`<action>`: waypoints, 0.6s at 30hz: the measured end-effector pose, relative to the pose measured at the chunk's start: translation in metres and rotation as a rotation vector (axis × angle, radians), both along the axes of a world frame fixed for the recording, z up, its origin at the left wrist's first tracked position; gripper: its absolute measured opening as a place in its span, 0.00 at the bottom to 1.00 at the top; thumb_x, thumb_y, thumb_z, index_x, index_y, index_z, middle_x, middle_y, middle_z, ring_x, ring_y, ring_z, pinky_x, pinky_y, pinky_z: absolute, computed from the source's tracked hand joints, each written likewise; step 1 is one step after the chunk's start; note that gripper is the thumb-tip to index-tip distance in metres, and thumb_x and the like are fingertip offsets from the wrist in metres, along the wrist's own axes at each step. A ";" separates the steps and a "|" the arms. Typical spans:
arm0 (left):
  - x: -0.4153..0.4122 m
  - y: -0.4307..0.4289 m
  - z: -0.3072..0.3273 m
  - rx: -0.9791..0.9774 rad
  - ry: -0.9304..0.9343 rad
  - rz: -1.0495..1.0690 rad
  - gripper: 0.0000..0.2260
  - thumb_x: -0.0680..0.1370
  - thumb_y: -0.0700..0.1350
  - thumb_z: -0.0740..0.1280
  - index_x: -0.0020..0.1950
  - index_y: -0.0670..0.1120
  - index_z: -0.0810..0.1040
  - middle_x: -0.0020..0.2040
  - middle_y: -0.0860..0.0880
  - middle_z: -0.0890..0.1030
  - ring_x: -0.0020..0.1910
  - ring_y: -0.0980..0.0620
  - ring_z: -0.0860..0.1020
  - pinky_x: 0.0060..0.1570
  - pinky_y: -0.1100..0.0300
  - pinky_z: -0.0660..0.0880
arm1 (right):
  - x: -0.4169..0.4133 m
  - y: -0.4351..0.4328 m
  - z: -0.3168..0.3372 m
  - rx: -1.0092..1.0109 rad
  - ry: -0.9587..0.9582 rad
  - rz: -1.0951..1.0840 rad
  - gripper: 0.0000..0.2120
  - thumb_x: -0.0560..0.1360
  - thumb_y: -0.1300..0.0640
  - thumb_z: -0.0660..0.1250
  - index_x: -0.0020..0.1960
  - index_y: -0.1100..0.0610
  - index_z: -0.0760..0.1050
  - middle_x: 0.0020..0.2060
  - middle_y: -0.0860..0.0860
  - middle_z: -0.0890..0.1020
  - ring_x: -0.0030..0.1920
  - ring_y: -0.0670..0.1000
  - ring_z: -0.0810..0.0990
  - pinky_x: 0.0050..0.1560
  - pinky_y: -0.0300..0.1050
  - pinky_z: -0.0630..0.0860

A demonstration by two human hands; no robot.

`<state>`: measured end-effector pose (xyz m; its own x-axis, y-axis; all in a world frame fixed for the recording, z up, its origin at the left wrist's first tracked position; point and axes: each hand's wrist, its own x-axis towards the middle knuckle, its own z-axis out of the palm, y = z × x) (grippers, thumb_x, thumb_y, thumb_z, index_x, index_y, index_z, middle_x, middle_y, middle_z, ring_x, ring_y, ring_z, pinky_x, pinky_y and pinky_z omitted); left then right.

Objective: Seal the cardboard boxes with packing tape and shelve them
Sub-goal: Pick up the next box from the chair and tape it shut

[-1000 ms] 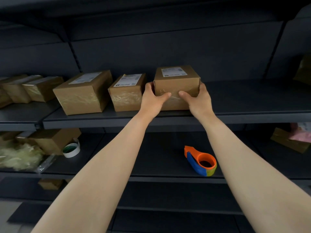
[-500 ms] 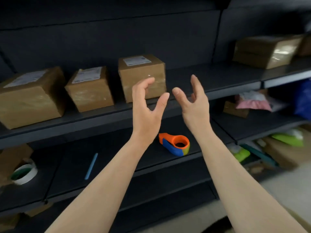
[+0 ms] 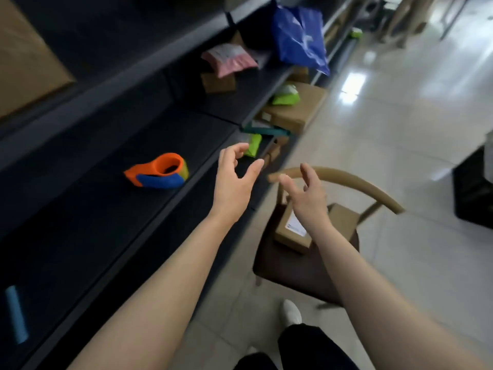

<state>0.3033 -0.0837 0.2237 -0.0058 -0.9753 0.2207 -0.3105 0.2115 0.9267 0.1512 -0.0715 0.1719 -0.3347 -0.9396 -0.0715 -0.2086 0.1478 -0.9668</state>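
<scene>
My left hand (image 3: 234,182) and my right hand (image 3: 306,198) both hang empty with fingers spread, just off the front edge of the dark shelf (image 3: 165,209). Under my right hand, a cardboard box (image 3: 292,231) with a white label lies on the seat of a wooden chair (image 3: 298,268); a second box (image 3: 344,222) sits behind it. An orange and blue tape dispenser (image 3: 157,170) rests on the shelf, left of my left hand. A corner of a shelved cardboard box (image 3: 24,62) shows at the upper left.
Further along the shelves lie a pink mailer (image 3: 229,58) on a small box, a blue plastic bag (image 3: 298,36), green packets (image 3: 286,96) and a large carton (image 3: 296,108). A blue marker (image 3: 16,313) lies on the shelf near me. Glossy tiled floor (image 3: 400,129) stretches right.
Both hands let go of the box on the upper shelf and drew back open. The view swung right and down, from the shelf to the chair with boxes.
</scene>
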 end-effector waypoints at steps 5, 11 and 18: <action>-0.056 -0.012 -0.070 0.238 -0.032 -0.128 0.13 0.76 0.50 0.67 0.59 0.54 0.70 0.59 0.56 0.72 0.60 0.60 0.70 0.51 0.75 0.63 | -0.067 0.020 -0.055 0.202 0.028 -0.155 0.35 0.74 0.44 0.69 0.75 0.55 0.62 0.72 0.53 0.68 0.71 0.51 0.66 0.64 0.40 0.62; -0.101 -0.031 -0.166 0.560 -0.112 -0.072 0.19 0.76 0.53 0.66 0.64 0.48 0.69 0.62 0.50 0.72 0.58 0.55 0.71 0.50 0.65 0.66 | -0.117 -0.003 -0.122 0.332 0.116 -0.143 0.34 0.74 0.43 0.67 0.74 0.56 0.62 0.70 0.54 0.70 0.68 0.51 0.69 0.58 0.39 0.62; -0.140 -0.049 -0.263 0.983 0.024 0.198 0.27 0.76 0.55 0.66 0.69 0.43 0.64 0.64 0.45 0.72 0.51 0.50 0.71 0.45 0.57 0.66 | -0.153 -0.062 -0.203 0.453 0.268 0.052 0.34 0.75 0.41 0.65 0.74 0.55 0.61 0.70 0.55 0.70 0.69 0.56 0.69 0.64 0.50 0.66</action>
